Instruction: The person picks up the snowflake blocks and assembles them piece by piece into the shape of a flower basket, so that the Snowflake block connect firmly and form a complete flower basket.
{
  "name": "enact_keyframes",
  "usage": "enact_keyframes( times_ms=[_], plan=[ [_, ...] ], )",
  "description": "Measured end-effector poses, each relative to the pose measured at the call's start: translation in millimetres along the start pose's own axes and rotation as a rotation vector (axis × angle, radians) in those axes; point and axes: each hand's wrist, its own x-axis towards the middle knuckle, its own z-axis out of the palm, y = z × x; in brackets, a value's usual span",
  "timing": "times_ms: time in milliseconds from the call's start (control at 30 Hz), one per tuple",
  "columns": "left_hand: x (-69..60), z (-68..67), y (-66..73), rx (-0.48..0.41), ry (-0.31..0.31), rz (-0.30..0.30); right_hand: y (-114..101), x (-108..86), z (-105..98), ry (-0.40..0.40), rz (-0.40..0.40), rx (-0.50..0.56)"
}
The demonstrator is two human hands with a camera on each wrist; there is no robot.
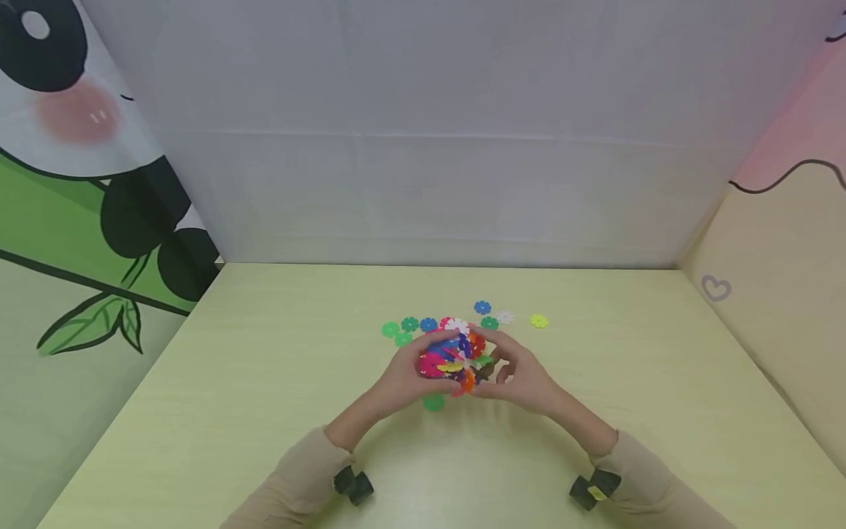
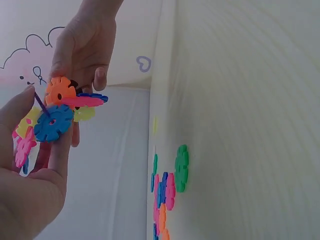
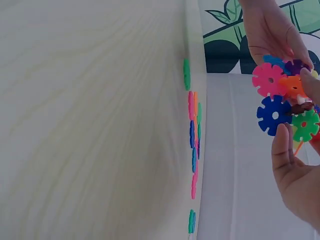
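Note:
A ball-like cluster of interlocking notched plastic discs [image 1: 456,360] in pink, blue, orange, yellow and other colours is held up between both hands over the table. My left hand [image 1: 401,378] grips its left side, thumb below and fingers over the top. At the right side my right hand [image 1: 526,376] holds it with curled fingers and thumb. In the left wrist view a blue disc [image 2: 52,123] and an orange disc [image 2: 61,91] stand out on the cluster. The right wrist view shows a dark blue disc [image 3: 274,115] by the right fingertips.
Loose notched discs lie flat on the pale wooden table [image 1: 264,411] behind the hands: greens [image 1: 390,329], a blue one [image 1: 482,307], a white one [image 1: 505,317] and a yellow one [image 1: 539,321]. One green disc [image 1: 432,402] lies nearer. A grey back wall [image 1: 449,198] bounds the table.

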Motion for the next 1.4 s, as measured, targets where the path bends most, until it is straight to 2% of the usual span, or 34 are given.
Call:
enact_keyframes(
  times_ms=[167, 300, 567, 667, 800, 900, 1033, 1167, 1400],
  plan=[
    [0.0, -3.0, 2.0, -0.095, -0.017, -0.052, 2, 0.2, 2, 0.019, -0.030, -0.025],
    [1.1, -2.7, -0.1, -0.107, -0.038, -0.058, 3, 4.5, 7, 0.044, -0.005, -0.018],
    [2.4, -4.4, -9.3, -0.106, 0.040, -0.072, 5, 11.5, 4, 0.008, 0.027, -0.048],
    [2.9, -9.5, -12.9, -0.114, 0.077, -0.104, 15, 16.9, -10, 0.029, 0.066, -0.081],
    [2.1, -16.7, -15.8, -0.137, 0.124, -0.148, 42, 28.4, -44, 0.109, 0.154, -0.167],
    [0.4, -20.0, -17.0, -0.150, 0.133, -0.154, 62, 34.6, -72, 0.164, 0.207, -0.238],
    [-0.3, -21.7, -17.8, -0.150, 0.142, -0.173, 80, 37.2, -99, 0.177, 0.259, -0.275],
    [0.0, -22.9, -17.9, -0.153, 0.146, -0.191, 88, 38.4, -112, 0.136, 0.321, -0.277],
    [-2.6, -24.4, -15.1, -0.158, 0.102, -0.158, 99, 45.3, -115, 0.072, 0.383, -0.306]
  ],
)
